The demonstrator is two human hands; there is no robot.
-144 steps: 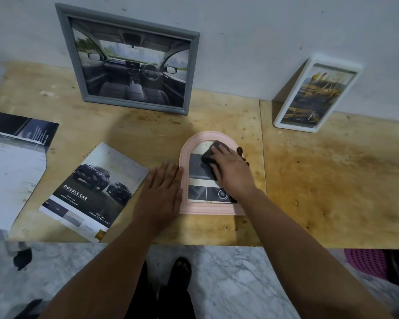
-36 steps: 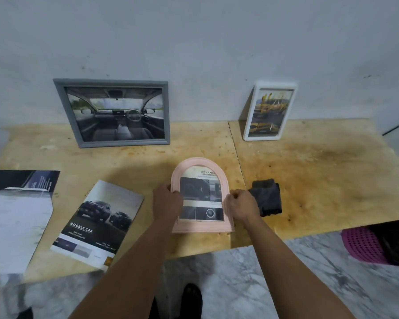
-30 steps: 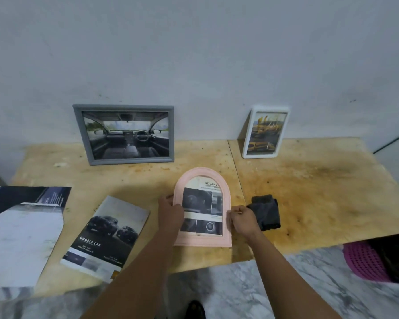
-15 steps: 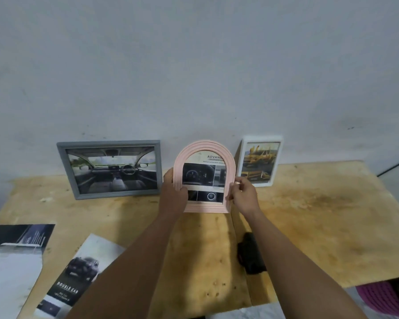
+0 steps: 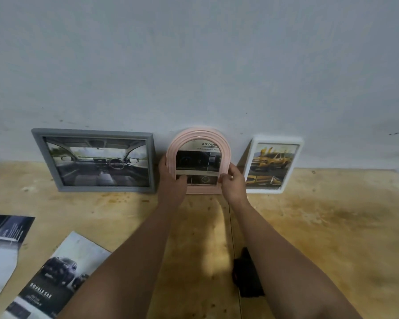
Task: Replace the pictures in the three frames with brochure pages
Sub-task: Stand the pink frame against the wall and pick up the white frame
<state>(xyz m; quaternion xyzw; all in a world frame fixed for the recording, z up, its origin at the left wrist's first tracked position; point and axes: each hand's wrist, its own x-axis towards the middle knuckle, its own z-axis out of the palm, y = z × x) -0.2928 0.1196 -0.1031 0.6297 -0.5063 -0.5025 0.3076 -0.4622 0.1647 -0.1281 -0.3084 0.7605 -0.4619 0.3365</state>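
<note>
Standing the arched pink plastic frame (image 5: 198, 161) against the grey wall (image 5: 194, 65) at twelve o'clock on the plywood desk (image 5: 320, 226), I have my left hand (image 5: 171, 180) curled round its nine o'clock edge and my right hand (image 5: 232, 181) pinching its three o'clock edge. It sits between the grey rectangular frame (image 5: 95, 160) at nine o'clock and the white rectangular frame (image 5: 273, 165) at three o'clock, close beside both. My worry: if I let go before the foot is seated and the lean is right, it could slide flat or tip sideways into a neighbour and knock it over. I cannot tell whether a rear stand is out, so the wall may be its only support. Its long axis runs upright, arch toward twelve o'clock, flat foot at six, glazed face with the brochure page pointing at me. Loose brochure sheets (image 5: 53, 277) lie at eight o'clock, a dark folded cloth (image 5: 247, 279) at five.
</note>
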